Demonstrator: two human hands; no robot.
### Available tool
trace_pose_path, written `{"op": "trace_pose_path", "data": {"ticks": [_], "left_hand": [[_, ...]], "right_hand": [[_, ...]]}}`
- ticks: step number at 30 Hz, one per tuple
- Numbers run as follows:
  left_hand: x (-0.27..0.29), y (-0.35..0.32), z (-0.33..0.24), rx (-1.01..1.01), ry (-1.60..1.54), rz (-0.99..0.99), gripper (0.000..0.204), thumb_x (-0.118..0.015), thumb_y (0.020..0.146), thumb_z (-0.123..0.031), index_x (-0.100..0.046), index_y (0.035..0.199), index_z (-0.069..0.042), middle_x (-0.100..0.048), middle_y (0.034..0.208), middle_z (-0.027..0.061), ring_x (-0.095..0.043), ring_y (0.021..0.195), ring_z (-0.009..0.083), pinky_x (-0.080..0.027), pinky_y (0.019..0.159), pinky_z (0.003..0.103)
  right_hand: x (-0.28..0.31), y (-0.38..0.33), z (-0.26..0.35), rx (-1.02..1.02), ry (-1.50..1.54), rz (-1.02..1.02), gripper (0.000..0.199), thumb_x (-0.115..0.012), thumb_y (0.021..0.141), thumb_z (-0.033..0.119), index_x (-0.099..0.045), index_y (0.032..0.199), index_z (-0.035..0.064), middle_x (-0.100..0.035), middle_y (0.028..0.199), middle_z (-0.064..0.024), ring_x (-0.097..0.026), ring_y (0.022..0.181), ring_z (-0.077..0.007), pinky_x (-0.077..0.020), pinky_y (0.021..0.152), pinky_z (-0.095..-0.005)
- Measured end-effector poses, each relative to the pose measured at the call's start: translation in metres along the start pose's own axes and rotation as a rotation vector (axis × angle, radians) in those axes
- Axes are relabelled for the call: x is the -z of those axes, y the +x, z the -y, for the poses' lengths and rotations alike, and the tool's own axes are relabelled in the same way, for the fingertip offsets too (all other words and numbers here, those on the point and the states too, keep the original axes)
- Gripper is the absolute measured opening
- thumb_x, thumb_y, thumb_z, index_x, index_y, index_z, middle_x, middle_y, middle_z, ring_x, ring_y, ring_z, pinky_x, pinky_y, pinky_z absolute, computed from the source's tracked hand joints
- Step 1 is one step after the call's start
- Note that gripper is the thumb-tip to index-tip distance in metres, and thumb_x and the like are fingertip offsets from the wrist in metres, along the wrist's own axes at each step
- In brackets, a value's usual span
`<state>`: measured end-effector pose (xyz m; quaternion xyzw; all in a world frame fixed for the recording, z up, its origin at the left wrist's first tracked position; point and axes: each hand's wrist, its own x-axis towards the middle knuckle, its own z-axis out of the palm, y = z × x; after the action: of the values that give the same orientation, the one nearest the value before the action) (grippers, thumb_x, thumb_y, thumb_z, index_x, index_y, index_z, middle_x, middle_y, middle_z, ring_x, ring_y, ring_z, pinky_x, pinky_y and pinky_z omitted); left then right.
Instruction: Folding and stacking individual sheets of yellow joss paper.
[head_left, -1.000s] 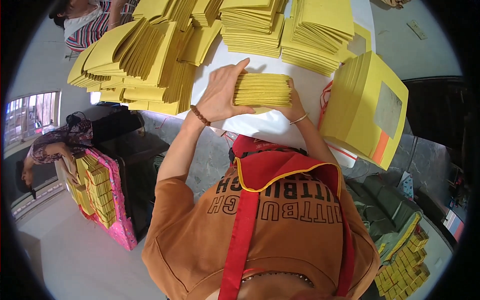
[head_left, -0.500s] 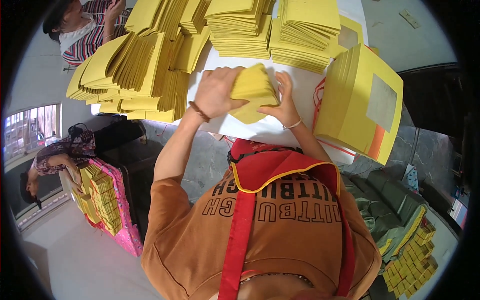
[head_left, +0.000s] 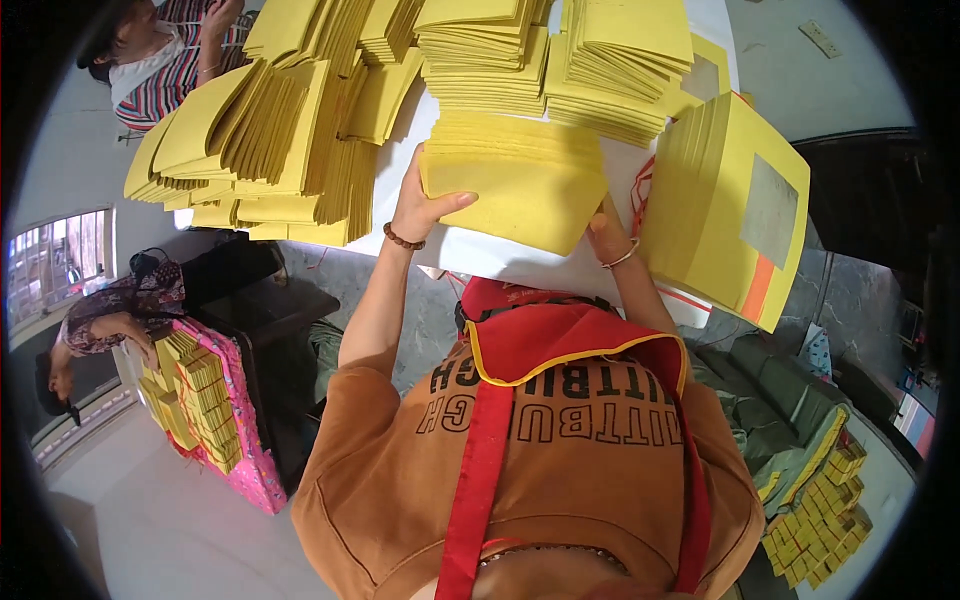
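— How do the two hands stand?
— The left hand point(head_left: 422, 208) grips the left end of a yellow paper bundle point(head_left: 515, 195). Its thumb is pressed on the front face; the other fingers are behind, so I cannot tell if they are spread.
— And the right hand point(head_left: 607, 238)?
— It is at the bundle's lower right corner. Its fingers are mostly hidden, I cannot tell their state.
— Where is the bundle exactly?
— Over the near part of the white table point(head_left: 490, 252). If it touches the top, I cannot tell.
— Is there room for moving?
— One narrow white strip at the left, another at the right, with a red cord point(head_left: 640, 188). A thick pile point(head_left: 722, 215) takes the right edge and reaches out past it.
— And farther?
— Yellow stacks point(head_left: 482, 85) lie just behind the bundle; leaning piles point(head_left: 250, 150) crowd the left edge. Beyond the far left corner is a person in a striped top point(head_left: 178, 75).
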<state>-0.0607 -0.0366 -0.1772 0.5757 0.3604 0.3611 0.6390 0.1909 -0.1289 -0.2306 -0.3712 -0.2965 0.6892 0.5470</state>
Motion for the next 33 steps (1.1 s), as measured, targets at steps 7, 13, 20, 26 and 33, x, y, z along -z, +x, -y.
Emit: {"op": "trace_pose_path", "data": {"ticks": [7, 13, 20, 26, 33], "left_hand": [[0.010, 0.009, 0.018, 0.142, -0.079, 0.077, 0.069, -0.076, 0.067, -0.012, -0.038, 0.123, -0.002, -0.053, 0.112, 0.0074, -0.050, 0.105, 0.0161, -0.041, 0.091, 0.030], [0.014, 0.022, 0.056, 0.081, 0.383, 0.181, 0.076, -0.075, 0.069, -0.010, -0.028, 0.128, -0.003, -0.049, 0.116, 0.0091, -0.044, 0.112, 0.0184, -0.035, 0.097, 0.031], [0.015, 0.019, 0.060, 0.150, 0.517, 0.255, 0.065, -0.069, 0.064, -0.005, -0.039, 0.122, -0.004, -0.046, 0.123, 0.0120, -0.040, 0.119, 0.0212, -0.032, 0.100, 0.034], [0.016, 0.022, 0.043, 0.323, 0.516, 0.289, 0.058, -0.066, 0.062, -0.004, -0.048, 0.117, -0.004, -0.042, 0.128, 0.0144, -0.039, 0.120, 0.0216, -0.034, 0.099, 0.036], [0.032, 0.011, 0.042, 0.292, -0.005, 0.013, 0.081, -0.066, 0.073, -0.014, -0.020, 0.139, -0.005, -0.051, 0.114, 0.0110, -0.054, 0.098, 0.0198, -0.046, 0.084, 0.032]], "right_hand": [[-0.027, 0.006, 0.004, 0.267, -0.529, -0.242, 0.098, -0.080, 0.059, 0.018, -0.021, 0.135, 0.0028, -0.039, 0.127, -0.0137, -0.040, 0.119, -0.0241, -0.0333, 0.101, -0.0343], [0.000, 0.017, -0.040, 0.339, -0.599, -0.252, 0.073, -0.078, 0.064, 0.010, -0.032, 0.121, 0.0017, -0.048, 0.111, -0.0115, -0.050, 0.104, -0.0217, -0.0421, 0.091, -0.0325], [0.008, 0.021, -0.044, 0.312, -0.641, -0.260, 0.075, -0.080, 0.063, 0.013, -0.033, 0.121, 0.0019, -0.050, 0.109, -0.0115, -0.053, 0.101, -0.0208, -0.0446, 0.087, -0.0319], [-0.006, 0.020, -0.028, 0.390, -0.731, -0.272, 0.072, -0.082, 0.062, 0.014, -0.035, 0.115, 0.0008, -0.054, 0.106, -0.0111, -0.055, 0.096, -0.0188, -0.0467, 0.084, -0.0303], [-0.020, 0.049, -0.022, -0.020, -0.413, -0.402, 0.055, -0.072, 0.071, 0.037, -0.054, 0.106, -0.0024, -0.061, 0.089, -0.0090, -0.058, 0.078, -0.0154, -0.0459, 0.068, -0.0255]]}}
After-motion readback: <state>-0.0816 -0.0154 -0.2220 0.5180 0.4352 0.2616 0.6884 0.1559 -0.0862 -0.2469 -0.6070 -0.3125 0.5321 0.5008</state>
